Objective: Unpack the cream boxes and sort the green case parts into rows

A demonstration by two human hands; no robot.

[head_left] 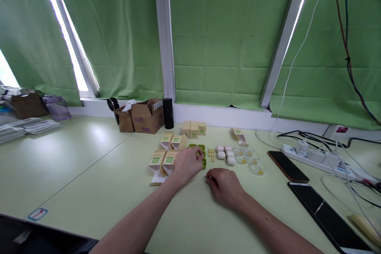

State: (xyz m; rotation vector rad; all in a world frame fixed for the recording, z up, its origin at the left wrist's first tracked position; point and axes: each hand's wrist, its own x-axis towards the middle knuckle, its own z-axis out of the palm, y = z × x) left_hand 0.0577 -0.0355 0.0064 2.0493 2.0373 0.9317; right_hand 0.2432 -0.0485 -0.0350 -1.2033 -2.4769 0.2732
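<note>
My left hand (188, 163) reaches over a cluster of small green cases (203, 147) and its fingers pinch one of them, beside several open tan cartons with green labels (163, 160). My right hand (225, 185) rests knuckles-up on the table with fingers curled; what is under them is hidden. Past it lie small yellow tags (211, 154), white earbud-like cases (226, 154) and clear plastic trays with yellow dots (249, 159). Three closed tan cartons (194, 129) stand in a row behind.
Brown cardboard boxes (148, 116) and a black cylinder (168, 113) stand by the window sill. Two phones (287, 166) lie at the right, near a white power strip (315, 158) and tangled cables. Flat packs (28, 126) are stacked far left.
</note>
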